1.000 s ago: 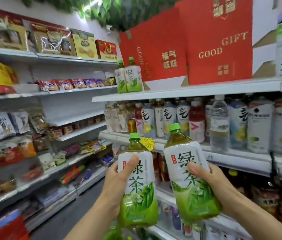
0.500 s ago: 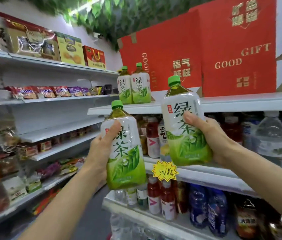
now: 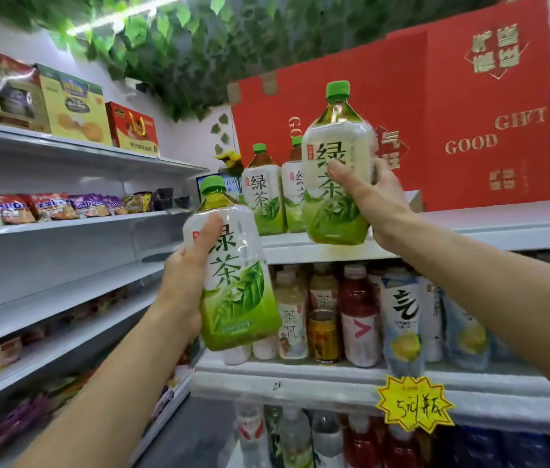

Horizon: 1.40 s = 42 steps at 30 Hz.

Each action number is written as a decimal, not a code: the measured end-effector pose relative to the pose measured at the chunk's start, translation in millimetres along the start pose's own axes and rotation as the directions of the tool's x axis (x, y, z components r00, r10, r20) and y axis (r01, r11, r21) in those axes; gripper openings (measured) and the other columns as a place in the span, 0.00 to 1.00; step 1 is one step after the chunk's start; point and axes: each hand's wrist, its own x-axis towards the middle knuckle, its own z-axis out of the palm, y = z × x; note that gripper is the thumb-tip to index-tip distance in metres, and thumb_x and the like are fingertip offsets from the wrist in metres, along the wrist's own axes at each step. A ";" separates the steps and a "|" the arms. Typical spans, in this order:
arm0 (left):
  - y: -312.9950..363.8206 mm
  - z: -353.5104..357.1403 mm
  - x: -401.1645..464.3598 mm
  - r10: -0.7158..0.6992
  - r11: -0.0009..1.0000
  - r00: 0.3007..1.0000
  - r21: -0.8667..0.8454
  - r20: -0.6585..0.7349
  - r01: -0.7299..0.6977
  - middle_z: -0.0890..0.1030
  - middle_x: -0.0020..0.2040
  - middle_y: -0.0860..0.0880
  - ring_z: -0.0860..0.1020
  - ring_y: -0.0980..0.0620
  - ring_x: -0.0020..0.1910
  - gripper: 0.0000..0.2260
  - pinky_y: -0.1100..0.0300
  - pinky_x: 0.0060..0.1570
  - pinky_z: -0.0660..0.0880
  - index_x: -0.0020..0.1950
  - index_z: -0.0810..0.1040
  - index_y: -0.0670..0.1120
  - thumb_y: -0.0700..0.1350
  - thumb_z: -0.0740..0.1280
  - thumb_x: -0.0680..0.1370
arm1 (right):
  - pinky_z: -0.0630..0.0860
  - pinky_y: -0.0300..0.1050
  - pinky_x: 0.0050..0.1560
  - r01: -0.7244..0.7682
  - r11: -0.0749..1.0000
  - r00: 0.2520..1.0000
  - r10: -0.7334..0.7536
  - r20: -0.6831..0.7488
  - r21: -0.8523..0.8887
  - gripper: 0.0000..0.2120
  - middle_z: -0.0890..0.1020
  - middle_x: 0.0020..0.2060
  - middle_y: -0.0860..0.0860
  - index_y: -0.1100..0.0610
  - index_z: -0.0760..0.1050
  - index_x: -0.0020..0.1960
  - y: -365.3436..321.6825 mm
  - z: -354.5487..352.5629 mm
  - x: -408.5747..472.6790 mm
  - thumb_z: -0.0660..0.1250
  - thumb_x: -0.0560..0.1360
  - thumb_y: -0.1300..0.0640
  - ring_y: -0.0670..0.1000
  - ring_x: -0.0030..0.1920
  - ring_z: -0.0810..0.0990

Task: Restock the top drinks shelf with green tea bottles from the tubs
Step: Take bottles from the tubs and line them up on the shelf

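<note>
Two hands, each gripping one green tea bottle: right hand (image 3: 373,197) raises its bottle (image 3: 336,170) at the top shelf (image 3: 489,228) edge; left hand (image 3: 185,282) holds another bottle (image 3: 236,282) lower. Two shelved bottles (image 3: 263,194) stand behind.

A small shop: white shelves (image 3: 469,228) of bottled drinks (image 3: 358,315) and snack packets (image 3: 47,206) (handwritten price tag (image 3: 415,405) clipped below).

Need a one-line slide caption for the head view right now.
Right hand lifts a green tea bottle at the top shelf beside two stocked bottles; left hand holds another lower.
</note>
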 end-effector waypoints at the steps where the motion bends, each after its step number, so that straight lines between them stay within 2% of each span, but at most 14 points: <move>1: 1.7 -5.6 8.3 -0.004 1.000 1.000 -0.017 0.015 0.004 0.85 0.54 0.38 0.85 0.37 0.50 0.33 0.39 0.45 0.83 0.64 0.80 0.43 0.60 0.74 0.64 | 0.79 0.39 0.40 -0.003 1.000 1.000 0.003 -0.006 -0.023 0.27 0.82 0.52 0.50 0.53 0.71 0.62 6.4 9.2 8.2 0.76 0.70 0.43 0.47 0.49 0.83; 3: 4.4 -14.9 23.1 -0.016 0.999 0.999 -0.038 0.049 0.018 0.85 0.54 0.38 0.85 0.37 0.51 0.33 0.38 0.45 0.83 0.63 0.81 0.43 0.60 0.74 0.63 | 0.79 0.39 0.42 -0.007 0.997 1.000 0.005 -0.024 -0.082 0.30 0.81 0.53 0.49 0.53 0.71 0.63 21.0 24.5 21.5 0.77 0.68 0.42 0.45 0.49 0.82; 6: 8.6 -23.1 42.4 -0.012 0.998 0.996 -0.055 0.094 0.017 0.86 0.53 0.39 0.85 0.38 0.49 0.33 0.38 0.45 0.83 0.63 0.81 0.44 0.61 0.74 0.63 | 0.81 0.49 0.52 -0.030 0.993 0.999 0.026 -0.030 -0.117 0.37 0.82 0.54 0.50 0.53 0.71 0.62 37.4 38.4 36.7 0.78 0.60 0.36 0.48 0.51 0.83; 9: 12.8 -26.4 58.4 0.013 0.997 0.990 -0.082 0.137 -0.001 0.86 0.52 0.39 0.86 0.39 0.46 0.30 0.40 0.43 0.83 0.62 0.81 0.44 0.60 0.73 0.65 | 0.79 0.39 0.44 -0.045 0.971 0.995 0.066 0.081 -0.236 0.25 0.82 0.52 0.50 0.53 0.72 0.58 37.6 41.3 47.8 0.77 0.68 0.44 0.44 0.47 0.81; 11: 13.1 -27.9 68.5 0.025 0.994 0.988 -0.107 0.153 -0.008 0.86 0.52 0.40 0.86 0.39 0.47 0.28 0.40 0.46 0.83 0.60 0.82 0.44 0.60 0.73 0.66 | 0.76 0.33 0.39 -0.012 0.944 0.992 0.053 0.115 -0.330 0.20 0.83 0.49 0.47 0.51 0.74 0.56 36.8 39.4 54.6 0.77 0.69 0.47 0.42 0.46 0.81; 13: 12.5 -28.8 78.7 0.035 0.992 0.986 -0.122 0.164 -0.015 0.86 0.53 0.40 0.85 0.38 0.50 0.27 0.38 0.50 0.81 0.60 0.82 0.44 0.60 0.73 0.67 | 0.78 0.36 0.44 0.034 0.920 0.994 0.010 0.111 -0.391 0.26 0.83 0.49 0.46 0.51 0.73 0.57 42.5 37.3 58.2 0.80 0.65 0.48 0.44 0.48 0.82; 16: 14.8 -25.8 93.0 0.065 0.989 0.982 -0.141 0.176 -0.040 0.86 0.53 0.40 0.86 0.39 0.49 0.26 0.42 0.44 0.83 0.60 0.82 0.43 0.58 0.73 0.69 | 0.80 0.47 0.54 0.072 0.883 0.994 -0.025 0.107 -0.464 0.39 0.84 0.51 0.47 0.54 0.73 0.62 53.1 34.9 62.5 0.82 0.57 0.41 0.47 0.51 0.84; 18: 18.4 -21.5 102.8 0.082 0.986 0.981 -0.157 0.178 -0.054 0.86 0.53 0.40 0.86 0.40 0.48 0.26 0.45 0.42 0.83 0.60 0.82 0.43 0.58 0.73 0.69 | 0.82 0.46 0.52 0.091 0.876 0.989 -0.023 0.148 -0.473 0.32 0.85 0.50 0.48 0.55 0.76 0.61 56.1 33.9 66.7 0.81 0.62 0.43 0.46 0.49 0.85; 21: 22.9 -15.2 117.3 0.098 0.983 0.977 -0.174 0.190 -0.064 0.85 0.55 0.40 0.85 0.40 0.51 0.30 0.44 0.45 0.82 0.64 0.81 0.43 0.59 0.75 0.67 | 0.80 0.35 0.42 0.123 0.873 0.980 -0.031 0.198 -0.472 0.14 0.86 0.46 0.48 0.53 0.80 0.56 58.0 37.1 71.8 0.76 0.71 0.56 0.42 0.42 0.85; 26: 21.8 -12.2 134.0 0.110 0.982 0.971 -0.176 0.214 -0.073 0.86 0.53 0.41 0.86 0.42 0.47 0.27 0.46 0.43 0.82 0.61 0.81 0.44 0.59 0.74 0.68 | 0.80 0.37 0.43 0.086 0.860 0.986 0.000 0.170 -0.503 0.14 0.85 0.46 0.48 0.54 0.80 0.57 69.0 46.9 88.8 0.76 0.72 0.56 0.43 0.44 0.84; 30: 17.1 -13.4 144.9 0.094 0.983 0.972 -0.172 0.217 -0.057 0.86 0.53 0.41 0.86 0.42 0.48 0.26 0.46 0.45 0.82 0.62 0.81 0.44 0.59 0.74 0.70 | 0.75 0.28 0.34 0.055 0.863 0.988 0.027 0.155 -0.501 0.12 0.82 0.43 0.45 0.54 0.78 0.56 78.3 48.7 103.6 0.74 0.74 0.58 0.40 0.41 0.81; 33: 15.3 -15.8 150.9 0.086 0.984 0.972 -0.172 0.221 -0.048 0.86 0.55 0.40 0.85 0.40 0.52 0.29 0.42 0.50 0.81 0.63 0.81 0.44 0.59 0.75 0.68 | 0.76 0.34 0.40 0.028 0.861 0.991 0.043 0.126 -0.508 0.17 0.84 0.48 0.49 0.57 0.78 0.60 87.9 51.1 115.1 0.75 0.73 0.57 0.45 0.46 0.82; 37: 14.8 -20.3 155.8 0.073 0.981 0.967 -0.191 0.242 -0.026 0.86 0.54 0.41 0.86 0.41 0.49 0.27 0.44 0.46 0.82 0.61 0.82 0.44 0.59 0.74 0.68 | 0.81 0.49 0.55 -0.002 0.845 0.995 0.056 0.084 -0.535 0.27 0.84 0.52 0.50 0.54 0.75 0.63 102.3 51.1 130.2 0.78 0.68 0.47 0.50 0.52 0.83; 42: 16.6 -24.8 162.9 0.072 0.985 0.970 -0.171 0.233 -0.032 0.86 0.54 0.41 0.86 0.41 0.50 0.28 0.44 0.47 0.82 0.62 0.82 0.45 0.60 0.74 0.67 | 0.81 0.51 0.55 0.001 0.847 0.996 0.046 0.076 -0.532 0.28 0.84 0.53 0.49 0.53 0.74 0.64 112.3 50.8 134.9 0.77 0.69 0.47 0.50 0.53 0.83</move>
